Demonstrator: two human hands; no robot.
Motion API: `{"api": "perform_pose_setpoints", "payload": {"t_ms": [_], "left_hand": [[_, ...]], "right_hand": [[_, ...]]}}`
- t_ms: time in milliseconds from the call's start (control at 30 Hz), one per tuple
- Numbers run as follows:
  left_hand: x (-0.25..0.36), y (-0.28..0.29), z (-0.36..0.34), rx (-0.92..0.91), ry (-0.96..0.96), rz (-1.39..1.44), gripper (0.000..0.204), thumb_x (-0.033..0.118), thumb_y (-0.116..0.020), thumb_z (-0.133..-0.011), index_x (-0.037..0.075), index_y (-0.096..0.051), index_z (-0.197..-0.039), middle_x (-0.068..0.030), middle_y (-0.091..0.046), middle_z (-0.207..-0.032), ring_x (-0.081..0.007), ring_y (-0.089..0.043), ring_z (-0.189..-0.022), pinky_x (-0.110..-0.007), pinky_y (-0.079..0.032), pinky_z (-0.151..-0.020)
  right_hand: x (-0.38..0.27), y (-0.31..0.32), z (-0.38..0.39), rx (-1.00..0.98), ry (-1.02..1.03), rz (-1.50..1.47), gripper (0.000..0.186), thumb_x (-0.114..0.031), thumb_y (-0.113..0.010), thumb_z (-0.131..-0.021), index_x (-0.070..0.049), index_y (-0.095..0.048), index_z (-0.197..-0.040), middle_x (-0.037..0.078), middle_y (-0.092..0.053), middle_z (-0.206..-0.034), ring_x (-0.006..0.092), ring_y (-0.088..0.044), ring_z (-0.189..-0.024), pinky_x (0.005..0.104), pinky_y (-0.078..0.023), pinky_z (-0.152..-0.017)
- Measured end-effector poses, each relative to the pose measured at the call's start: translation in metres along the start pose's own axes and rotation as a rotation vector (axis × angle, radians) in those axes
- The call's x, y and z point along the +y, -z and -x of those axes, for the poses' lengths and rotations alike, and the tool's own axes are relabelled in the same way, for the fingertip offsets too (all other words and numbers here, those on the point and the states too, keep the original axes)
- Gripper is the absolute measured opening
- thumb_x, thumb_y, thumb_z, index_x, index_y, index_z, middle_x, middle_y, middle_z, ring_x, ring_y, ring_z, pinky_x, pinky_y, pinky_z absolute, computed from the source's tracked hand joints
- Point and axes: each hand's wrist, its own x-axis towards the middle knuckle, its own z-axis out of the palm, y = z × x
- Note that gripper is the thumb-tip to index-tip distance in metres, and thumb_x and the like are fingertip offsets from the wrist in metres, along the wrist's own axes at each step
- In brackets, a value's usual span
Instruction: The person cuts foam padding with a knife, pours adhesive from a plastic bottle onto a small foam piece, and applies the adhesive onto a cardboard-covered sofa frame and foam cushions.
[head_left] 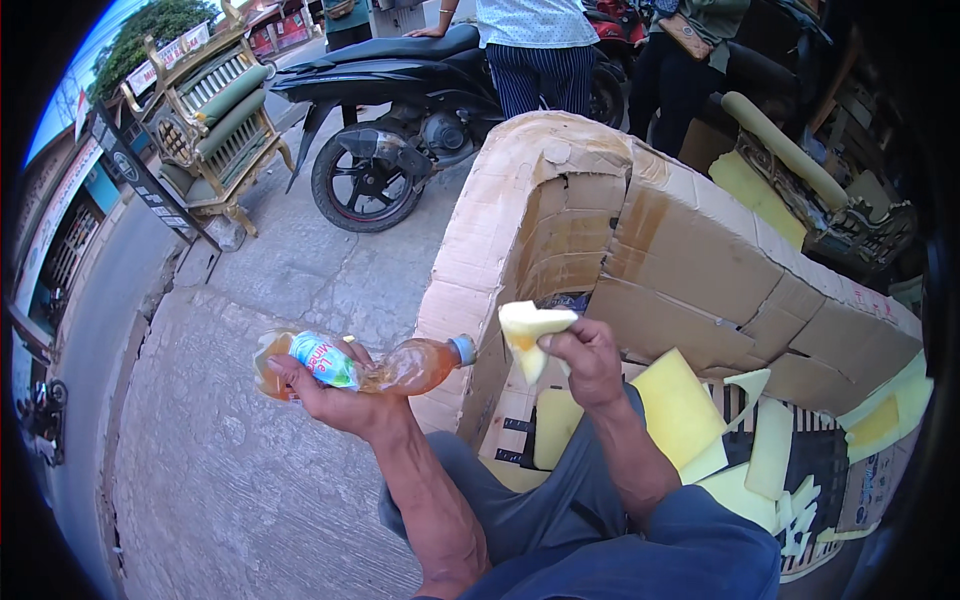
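Note:
My left hand is wrapped round a clear plastic bottle part filled with amber liquid. The bottle lies almost level, its blue cap pointing right. In my right hand a small piece of pale yellow foam is pinched between thumb and fingers, with a darker orange stain on it. Just beyond both hands stands a sofa frame covered in brown cardboard, stained in places. The bottle's cap is close to the frame's left arm; whether they touch, I cannot tell.
Yellow foam sheets and offcuts lie on the slatted seat at the right. Past the frame stands a black motorcycle, with people beside it. A gilded chair frame is at the far left, near the road.

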Motion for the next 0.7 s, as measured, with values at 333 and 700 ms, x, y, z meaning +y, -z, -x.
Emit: {"api": "perform_pose_setpoints", "payload": {"t_ms": [333,700], "left_hand": [[-0.008,0.012,-0.018,-0.132,0.407,0.308,0.053,0.056,-0.047,-0.099,0.009,-0.047,-0.074,-0.0013,-0.041,-0.047,-0.011,-0.037,-0.039,-0.024,-0.031,-0.039],[-0.009,0.016,-0.018,-0.154,0.463,0.326,0.045,0.052,-0.044,-0.102,0.01,-0.049,-0.086,-0.0026,-0.043,-0.047,-0.0118,-0.039,-0.037,-0.026,-0.033,-0.037]], "right_hand": [[0.066,0.127,-0.172,0.577,0.382,1.391,0.034,-0.03,-0.063,-0.086,-0.009,-0.072,-0.112,0.009,-0.066,-0.097,0.0311,-0.059,-0.095,0.0459,-0.043,-0.088],[0.037,0.131,-0.191,0.585,0.761,1.157,0.035,-0.015,-0.064,-0.083,-0.015,-0.071,-0.118,0.006,-0.064,-0.091,0.0271,-0.057,-0.088,0.0401,-0.045,-0.078]]}}
